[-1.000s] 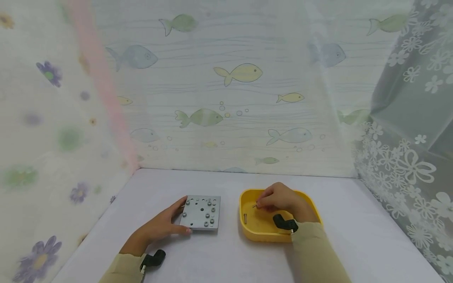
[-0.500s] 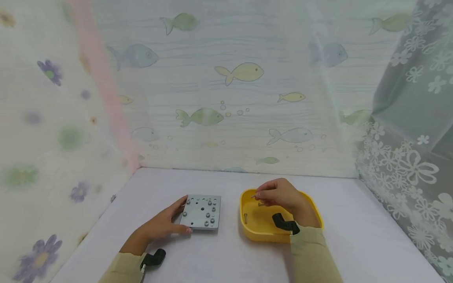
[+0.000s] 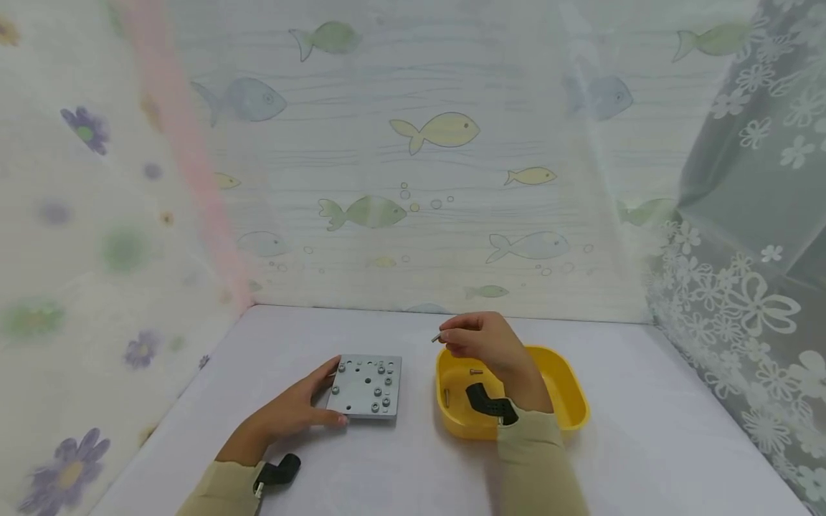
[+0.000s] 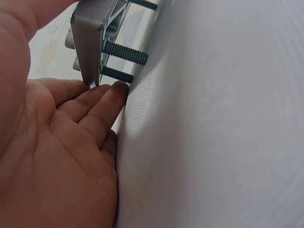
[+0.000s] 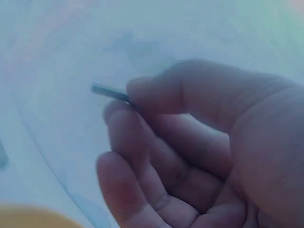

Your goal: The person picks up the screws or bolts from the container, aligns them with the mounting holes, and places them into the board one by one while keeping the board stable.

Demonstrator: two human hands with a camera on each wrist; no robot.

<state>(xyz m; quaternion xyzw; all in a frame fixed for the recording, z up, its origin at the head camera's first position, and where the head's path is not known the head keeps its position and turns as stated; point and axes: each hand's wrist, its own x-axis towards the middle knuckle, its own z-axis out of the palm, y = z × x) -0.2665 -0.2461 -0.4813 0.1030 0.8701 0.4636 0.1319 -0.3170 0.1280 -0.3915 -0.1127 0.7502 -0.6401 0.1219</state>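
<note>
A square grey metal plate (image 3: 366, 385) with several screws in its holes lies on the white table. My left hand (image 3: 293, 412) holds its left edge, thumb along the front edge and fingers at the side; the left wrist view shows the plate's edge (image 4: 90, 45) with screw shafts (image 4: 124, 53) sticking out underneath. My right hand (image 3: 480, 338) hovers above the far left corner of the yellow tray (image 3: 568, 401) and pinches a small screw (image 3: 437, 337), whose shaft (image 5: 108, 91) pokes out between thumb and forefinger.
Two loose screws (image 3: 476, 371) lie inside the tray. Patterned sheer curtains with fish and flowers close off the table at the back, left and right. Black wrist camera mounts (image 3: 279, 473) sit on both beige sleeves.
My right hand has risen out of the yellow tray with a screw pinched in its fingers and moved left and away. The left hand and plate have stayed put.
</note>
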